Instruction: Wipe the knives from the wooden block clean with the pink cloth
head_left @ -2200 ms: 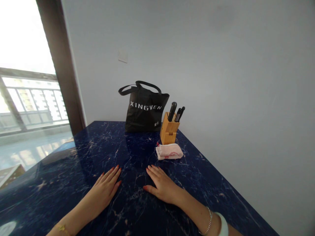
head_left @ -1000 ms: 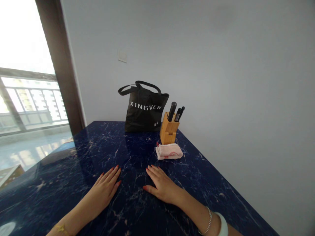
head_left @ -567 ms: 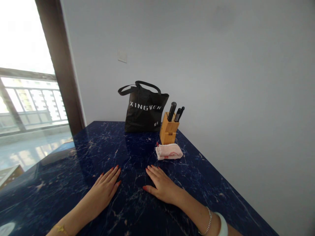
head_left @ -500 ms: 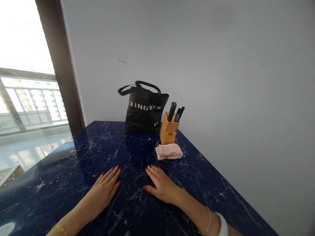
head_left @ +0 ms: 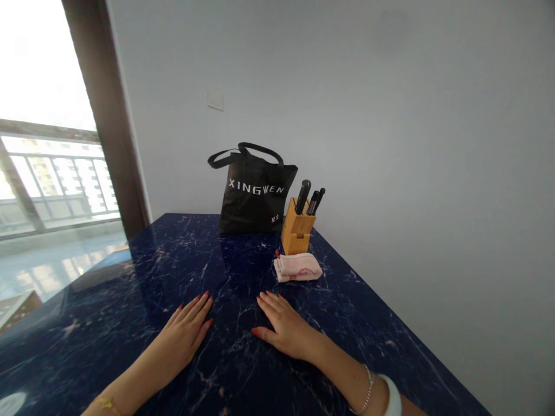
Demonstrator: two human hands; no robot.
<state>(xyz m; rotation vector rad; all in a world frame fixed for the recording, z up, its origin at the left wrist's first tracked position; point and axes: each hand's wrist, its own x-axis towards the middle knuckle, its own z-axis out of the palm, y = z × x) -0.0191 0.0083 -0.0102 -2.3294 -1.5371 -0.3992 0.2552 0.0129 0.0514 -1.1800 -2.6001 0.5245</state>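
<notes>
Left hand (head_left: 184, 329) and right hand (head_left: 284, 326) rest palm down on the bench (head_left: 182, 254), stretched flat, thumbs apart, nearer than the knife block (head_left: 296, 237). Just before that block lies a folded pink cloth (head_left: 299, 267); three dark handles (head_left: 303, 196) rise from its top. Behind it, leftward, stands a black bag (head_left: 251, 205), contents hidden.

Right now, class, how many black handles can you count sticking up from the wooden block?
3: a large handle at the left of the block, then a shorter handle and a thin handle close together at its right. Others could be hidden behind them.
</notes>
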